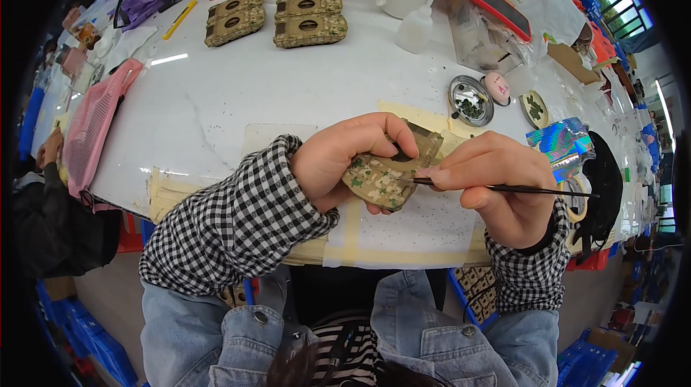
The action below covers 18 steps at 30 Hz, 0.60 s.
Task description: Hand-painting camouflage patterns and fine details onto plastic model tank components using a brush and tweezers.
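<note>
My left hand (pixel 344 148) is closed around a camouflage-painted toy tank hull (pixel 385 180), thumb and fingers on its sides. The hull is tilted above the table, and the round hole in its top partly shows. Pinched in my right hand (pixel 504 178) is a thin, dark-handled paintbrush (pixel 543 190). Its tip meets the hull's painted surface or lies very close to it; I cannot tell which. White paper (pixel 425 232) with small dark specks lies taped down beneath my hands.
Several more camouflage hulls (pixel 309 31) stand at the back. A round metal dish (pixel 471 99) with dark green bits and a small dish of green paint (pixel 534 108) sit at the right. A pink mesh basket (pixel 101 124) is at the left, with another person's hand (pixel 52 146) beyond it.
</note>
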Available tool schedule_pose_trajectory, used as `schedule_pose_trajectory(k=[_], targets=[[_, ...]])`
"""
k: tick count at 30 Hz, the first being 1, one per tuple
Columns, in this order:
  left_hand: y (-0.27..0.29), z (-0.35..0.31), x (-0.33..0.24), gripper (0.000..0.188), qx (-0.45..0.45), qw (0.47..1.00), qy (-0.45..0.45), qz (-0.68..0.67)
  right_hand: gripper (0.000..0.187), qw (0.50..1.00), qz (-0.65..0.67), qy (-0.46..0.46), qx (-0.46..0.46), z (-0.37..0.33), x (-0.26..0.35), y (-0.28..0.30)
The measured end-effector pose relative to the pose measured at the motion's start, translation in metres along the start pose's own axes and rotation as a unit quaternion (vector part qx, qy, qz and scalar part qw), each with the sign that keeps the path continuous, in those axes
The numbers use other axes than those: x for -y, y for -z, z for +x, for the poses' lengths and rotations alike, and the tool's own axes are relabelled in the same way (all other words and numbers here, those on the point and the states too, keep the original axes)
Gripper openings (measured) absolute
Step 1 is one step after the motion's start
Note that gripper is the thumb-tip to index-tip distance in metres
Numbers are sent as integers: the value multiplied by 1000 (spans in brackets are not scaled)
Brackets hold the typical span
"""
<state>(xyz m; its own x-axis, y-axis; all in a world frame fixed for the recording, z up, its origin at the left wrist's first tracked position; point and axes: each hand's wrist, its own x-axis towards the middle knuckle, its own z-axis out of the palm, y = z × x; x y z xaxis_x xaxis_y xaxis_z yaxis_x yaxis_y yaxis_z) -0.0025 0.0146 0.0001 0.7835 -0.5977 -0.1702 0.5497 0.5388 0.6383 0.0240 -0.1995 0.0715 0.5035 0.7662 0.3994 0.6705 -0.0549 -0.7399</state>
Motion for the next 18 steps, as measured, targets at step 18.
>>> schedule_pose_trajectory(k=[18], targets=[[-2, -1, -1, 19, -6, 1000, 5, -8, 15, 1000, -5, 10, 6, 2, 0, -1]])
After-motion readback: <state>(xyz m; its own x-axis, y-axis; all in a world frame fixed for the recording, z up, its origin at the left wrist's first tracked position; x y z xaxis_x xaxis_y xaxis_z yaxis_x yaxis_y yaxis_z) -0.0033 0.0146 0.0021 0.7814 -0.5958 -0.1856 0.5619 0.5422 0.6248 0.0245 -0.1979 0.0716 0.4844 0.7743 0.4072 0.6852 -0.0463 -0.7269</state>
